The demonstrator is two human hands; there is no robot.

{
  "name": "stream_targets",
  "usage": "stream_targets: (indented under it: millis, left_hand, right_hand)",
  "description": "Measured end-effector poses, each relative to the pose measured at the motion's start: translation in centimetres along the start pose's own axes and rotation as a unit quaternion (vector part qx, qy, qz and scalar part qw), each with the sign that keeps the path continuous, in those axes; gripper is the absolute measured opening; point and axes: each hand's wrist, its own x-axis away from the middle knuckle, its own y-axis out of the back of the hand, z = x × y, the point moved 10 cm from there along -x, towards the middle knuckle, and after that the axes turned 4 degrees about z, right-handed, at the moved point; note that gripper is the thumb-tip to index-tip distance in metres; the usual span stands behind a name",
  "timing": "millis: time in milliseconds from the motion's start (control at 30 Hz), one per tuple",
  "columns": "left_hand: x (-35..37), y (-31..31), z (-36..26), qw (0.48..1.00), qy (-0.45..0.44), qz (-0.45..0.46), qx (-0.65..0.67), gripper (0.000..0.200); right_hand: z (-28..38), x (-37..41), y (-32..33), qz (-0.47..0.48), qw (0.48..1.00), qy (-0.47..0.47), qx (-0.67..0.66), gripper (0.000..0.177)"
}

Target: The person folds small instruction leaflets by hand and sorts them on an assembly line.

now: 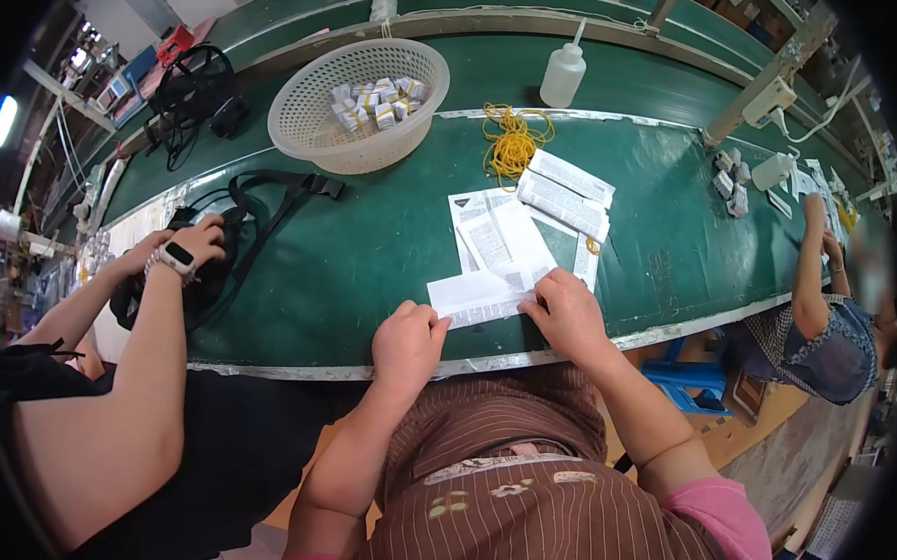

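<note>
A folded white printed leaflet [479,295] lies at the near edge of the green bench [367,253]. My left hand [408,344] pinches its left end and my right hand [568,313] presses its right end. Just beyond lie more printed leaflets [502,233] spread flat, and a stack of folded ones [565,190]. A tangle of yellow rubber bands [512,142] sits behind them.
A white plastic basket [359,102] with several small boxes stands at the back. A white squeeze bottle [563,75] is right of it. A co-worker's hands [182,252] on the left handle black straps [265,203]. Another person [819,294] works at the right.
</note>
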Motion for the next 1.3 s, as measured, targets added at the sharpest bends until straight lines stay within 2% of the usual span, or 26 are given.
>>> stream_targets:
  millis: [233,600,700,733,800,900,1000,1033,1067,1100,1300]
  left_hand:
    - [0.3,-0.1,-0.3,0.999,0.01,0.009,-0.029,0.02]
    - [0.6,-0.1,-0.7,0.997,-0.025,-0.03,-0.064,0.021]
    - [1.2,0.6,-1.9,0.991,-0.057,-0.078,-0.088,0.017]
    - [1.7,1.1,-3.0,0.984,-0.094,-0.114,-0.102,0.02]
    - [2.7,0.9,-4.5,0.972,-0.151,-0.128,-0.126,0.027]
    - [3.8,-1.0,-6.0,0.963,-0.215,-0.064,-0.152,0.035]
    - [3.9,-1.2,-6.0,0.963,-0.209,-0.042,-0.164,0.036]
    - [3.8,-1.2,-5.9,0.964,-0.202,-0.049,-0.165,0.037]
    - [3.8,-1.4,-5.6,0.964,-0.198,-0.054,-0.167,0.037]
    - [3.8,-1.1,-5.6,0.966,-0.196,-0.053,-0.16,0.038]
    - [4.4,0.5,-4.3,0.97,-0.189,-0.046,-0.145,0.035]
  right_hand:
    - [0.1,-0.6,-0.1,0.047,0.998,-0.027,0.04,0.025]
    - [0.6,-1.5,-0.6,0.091,0.99,-0.028,0.101,0.029]
    - [0.5,-1.7,-0.7,0.095,0.989,-0.032,0.105,0.03]
    - [0.5,-1.8,-0.6,0.104,0.989,-0.033,0.102,0.028]
    - [0.8,-1.8,-0.4,0.122,0.987,-0.036,0.096,0.027]
    - [0.8,-1.5,0.4,0.104,0.989,-0.05,0.091,0.028]
    - [5.3,0.4,2.0,-0.034,0.986,0.105,0.125,0.036]
    - [7.7,2.0,1.1,-0.021,0.97,0.231,0.072,0.046]
    - [8.6,3.2,-0.9,0.029,0.965,0.255,0.057,0.052]
    - [9.3,4.2,-2.5,0.078,0.957,0.275,0.042,0.058]
    - [5.0,4.3,-1.4,0.08,0.969,0.204,0.114,0.062]
